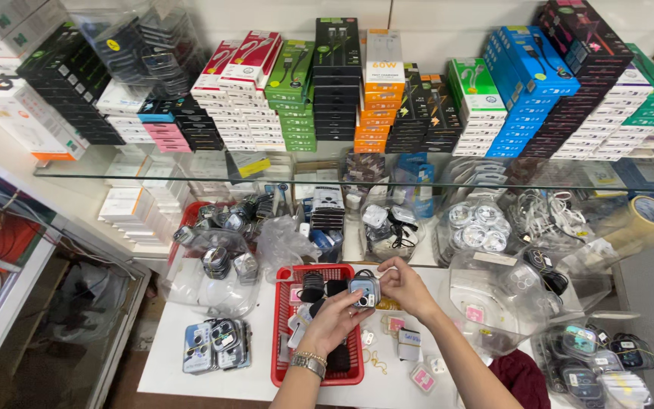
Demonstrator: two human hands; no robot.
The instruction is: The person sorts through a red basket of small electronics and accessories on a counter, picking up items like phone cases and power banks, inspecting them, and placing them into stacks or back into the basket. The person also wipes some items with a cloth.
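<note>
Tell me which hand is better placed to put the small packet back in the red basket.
Left, I'd judge. The left hand holds the small packet from below and already hangs over the red basket. The right hand only pinches the packet's top edge from the side, over the white table.

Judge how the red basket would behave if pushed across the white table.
The red basket would probably slide easily on the smooth table. Its flat, low shape looks unlikely to tip. Its thin mesh plastic may flex; the small items inside could shift.

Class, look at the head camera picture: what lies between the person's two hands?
In the head view, a small clear packet sits between the left hand and the right hand, pinched by both above the red basket.
</note>
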